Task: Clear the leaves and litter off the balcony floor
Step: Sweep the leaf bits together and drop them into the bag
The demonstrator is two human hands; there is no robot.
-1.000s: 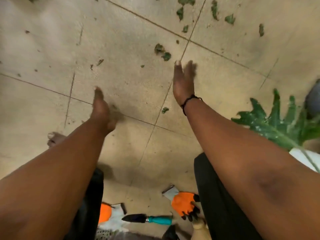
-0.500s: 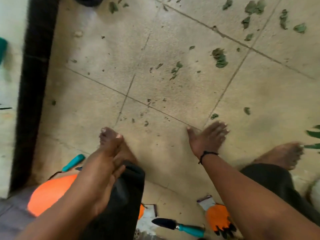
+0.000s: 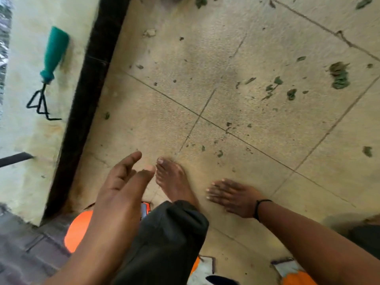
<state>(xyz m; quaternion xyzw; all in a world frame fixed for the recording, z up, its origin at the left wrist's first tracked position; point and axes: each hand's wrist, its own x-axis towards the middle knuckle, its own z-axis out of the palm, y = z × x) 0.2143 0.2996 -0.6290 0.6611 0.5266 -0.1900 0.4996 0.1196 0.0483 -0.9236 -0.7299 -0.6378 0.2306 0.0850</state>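
Observation:
Small green leaf scraps (image 3: 273,87) lie scattered over the beige tiled balcony floor (image 3: 236,48), with a larger crumpled clump (image 3: 338,76) at the right. My left hand (image 3: 121,188) hangs above the floor at lower left, fingers loosely spread, holding nothing. My right hand (image 3: 234,197), with a black band at the wrist, lies flat with fingers together pointing left, low over the tile beside my bare left foot (image 3: 172,179). Neither hand touches a leaf.
A teal-handled hand rake (image 3: 49,64) lies on the pale ledge (image 3: 24,130) at the left, beyond a black skirting strip (image 3: 90,95). An orange object (image 3: 77,231) sits under my left arm. Orange-and-white gloves (image 3: 296,274) lie at the bottom edge.
The view has swung left and down, bringing the ledge and rake into sight. Both hands have dropped back from the outstretched reach toward my feet; the right one now points left.

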